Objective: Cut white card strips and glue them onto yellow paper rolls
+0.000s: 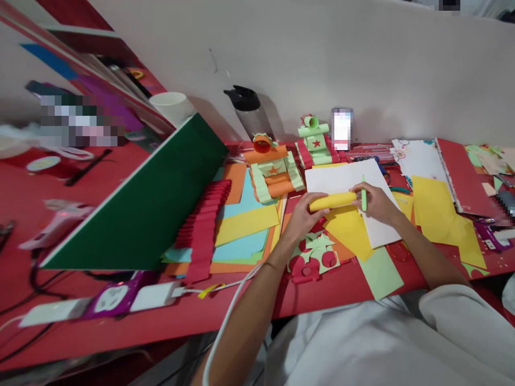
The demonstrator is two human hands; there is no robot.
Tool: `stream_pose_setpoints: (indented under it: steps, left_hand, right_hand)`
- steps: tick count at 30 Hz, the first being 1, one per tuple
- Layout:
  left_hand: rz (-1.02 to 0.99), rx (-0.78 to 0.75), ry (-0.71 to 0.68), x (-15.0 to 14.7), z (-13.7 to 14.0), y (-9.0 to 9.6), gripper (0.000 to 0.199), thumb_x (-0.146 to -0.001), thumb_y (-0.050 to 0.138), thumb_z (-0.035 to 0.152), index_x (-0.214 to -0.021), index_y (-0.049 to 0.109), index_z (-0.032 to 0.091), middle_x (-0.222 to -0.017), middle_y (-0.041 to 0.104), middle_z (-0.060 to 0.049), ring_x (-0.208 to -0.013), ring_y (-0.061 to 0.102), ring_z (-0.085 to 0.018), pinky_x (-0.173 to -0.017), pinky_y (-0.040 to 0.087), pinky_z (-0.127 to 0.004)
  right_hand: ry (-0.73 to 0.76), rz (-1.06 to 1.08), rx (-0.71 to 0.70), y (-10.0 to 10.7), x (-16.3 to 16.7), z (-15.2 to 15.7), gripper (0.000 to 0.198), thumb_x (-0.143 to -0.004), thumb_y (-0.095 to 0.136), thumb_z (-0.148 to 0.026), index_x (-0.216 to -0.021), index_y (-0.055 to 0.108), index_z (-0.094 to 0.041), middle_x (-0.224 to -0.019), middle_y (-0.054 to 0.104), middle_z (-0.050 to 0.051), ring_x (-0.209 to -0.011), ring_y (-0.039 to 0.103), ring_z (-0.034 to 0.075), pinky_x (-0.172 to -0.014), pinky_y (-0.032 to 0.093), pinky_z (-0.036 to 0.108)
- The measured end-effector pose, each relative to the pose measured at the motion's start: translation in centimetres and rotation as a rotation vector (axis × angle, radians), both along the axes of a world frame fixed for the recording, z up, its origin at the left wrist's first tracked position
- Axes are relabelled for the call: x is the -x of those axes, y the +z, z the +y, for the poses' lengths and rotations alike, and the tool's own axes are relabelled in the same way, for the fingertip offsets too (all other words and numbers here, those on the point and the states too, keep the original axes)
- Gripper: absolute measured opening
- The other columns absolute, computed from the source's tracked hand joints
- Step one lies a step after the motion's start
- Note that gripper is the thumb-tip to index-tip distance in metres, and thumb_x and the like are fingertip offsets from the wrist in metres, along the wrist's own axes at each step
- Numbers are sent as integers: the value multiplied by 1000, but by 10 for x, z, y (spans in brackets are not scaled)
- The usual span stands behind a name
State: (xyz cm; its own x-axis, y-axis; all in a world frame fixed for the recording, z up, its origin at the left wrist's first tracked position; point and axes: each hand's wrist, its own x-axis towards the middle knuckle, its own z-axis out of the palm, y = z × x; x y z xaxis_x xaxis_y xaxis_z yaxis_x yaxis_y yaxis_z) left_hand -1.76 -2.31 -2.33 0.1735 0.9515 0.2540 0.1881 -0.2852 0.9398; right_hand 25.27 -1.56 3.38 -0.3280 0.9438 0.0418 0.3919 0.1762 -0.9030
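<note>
A rolled yellow paper tube (pixel 332 201) lies level between my two hands. My left hand (pixel 302 215) grips its left end with the fingers curled round it. Near the other end, my right hand (pixel 377 202) is closed on a light green pen (pixel 364 197), which points upward; its fingertips also touch the tube. White paper (pixel 345 178) spreads beneath the tube and the right hand. Loose yellow paper (pixel 354 230) is just below. Red and green paper cut-outs (pixel 311 262) sit close to my left forearm. Beyond the tube stand an orange-and-green paper model (pixel 276 170) and a green-and-red one (pixel 316 143).
A dark green board (pixel 148 209) leans up at the left, beside coloured sheets (pixel 243 241) and a pleated red strip (pixel 203 225). A bottle (pixel 251 110) and a phone (pixel 341 128) stand against the wall. A white cable (pixel 231 316) crosses the table's front edge.
</note>
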Motion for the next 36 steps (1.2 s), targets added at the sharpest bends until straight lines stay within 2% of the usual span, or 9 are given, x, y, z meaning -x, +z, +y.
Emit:
stream_pose_setpoints:
  steps: [4, 11, 21, 23, 26, 28, 29, 33, 36]
  left_hand:
    - [0, 42, -75, 6, 1, 3, 52, -84, 82, 49, -128, 71, 23, -133, 68, -11, -119, 67, -28, -98, 57, -38]
    - [-32, 62, -115, 10, 3, 7, 58, -81, 85, 43, -132, 69, 22, -139, 67, -12, -121, 67, -29, -99, 57, -39]
    - [-86, 138, -43, 1, -3, 13, 52, -79, 83, 53, -117, 70, 20, -112, 70, -6, -89, 69, -21, -76, 60, -32]
    - [-92, 134, -25, 1, -2, 11, 52, -78, 84, 52, -116, 69, 19, -111, 70, -6, -88, 68, -21, -76, 60, -32]
    - [-57, 101, 8, 1, -1, 9, 49, -79, 83, 51, -114, 70, 20, -110, 70, -6, -88, 67, -20, -75, 60, -31]
    - [-39, 91, 17, 2, -1, 8, 48, -79, 82, 51, -114, 71, 20, -111, 71, -6, -89, 67, -21, -73, 59, -30]
    - [-41, 92, 18, 2, -1, 8, 48, -79, 82, 52, -114, 71, 20, -112, 71, -6, -90, 67, -21, -73, 59, -30]
    - [-42, 82, 44, 3, -1, 8, 49, -78, 82, 52, -114, 71, 20, -118, 73, -8, -96, 70, -23, -76, 60, -31]
    - [9, 74, 68, 5, -2, 11, 46, -79, 82, 50, -113, 73, 21, -116, 74, -7, -95, 71, -23, -78, 59, -31]
  right_hand:
    - [-21, 46, 30, 0, -1, 0, 34, -82, 77, -34, -114, 70, -28, -97, 67, 3, -61, 55, 14, -45, 46, 27]
    - [-36, 11, -3, 3, -1, 0, 32, -81, 78, -32, -112, 70, -28, -104, 69, 5, -69, 60, 17, -52, 50, 30]
    - [-15, 27, 37, 1, 2, 0, 34, -83, 79, -38, -114, 69, -28, -95, 67, 2, -61, 56, 15, -49, 44, 29]
    - [-5, 12, -6, 0, 3, 0, 34, -83, 79, -39, -113, 70, -27, -99, 68, 3, -69, 61, 17, -56, 49, 30]
    - [-9, 60, -93, 1, 3, 0, 34, -88, 77, -46, -114, 69, -26, -114, 72, 8, -98, 70, 24, -81, 57, 36]
    - [-60, 145, -116, 2, 0, 0, 38, -93, 71, -55, -119, 66, -27, -124, 72, 10, -113, 69, 25, -93, 56, 39]
    - [-95, 189, -110, 1, -2, 0, 42, -95, 66, -60, -123, 64, -28, -126, 73, 11, -113, 70, 24, -94, 56, 38]
    - [-175, 314, -6, -5, -11, 2, 62, -96, 51, -78, -129, 65, -27, -100, 74, 7, -83, 67, 18, -73, 55, 31]
    - [-184, 282, 32, -12, -13, 2, 58, -94, 57, -76, -115, 72, -23, -80, 65, 1, -62, 54, 14, -56, 44, 27]
